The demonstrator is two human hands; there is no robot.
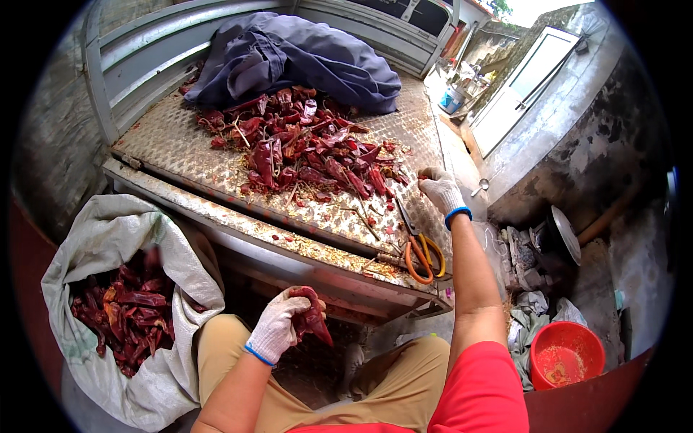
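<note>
My left hand, in a white knit glove with a blue cuff, grips a dried red chilli low in front of the flatbed. My gloved right hand is raised over the bed's right side, fingers curled, with what they hold too small to make out. Just below it lie scissors with orange and yellow handles. A loose heap of dried chillies, with stems and seeds around it, covers the middle of the rusty metal bed. An open white woven sack of dried chillies stands at the left.
A dark blue cloth is bunched at the back against metal rails. At the right are a red plastic basin, a black pan with a lid, a wall, a white door and, farther back, a blue bucket.
</note>
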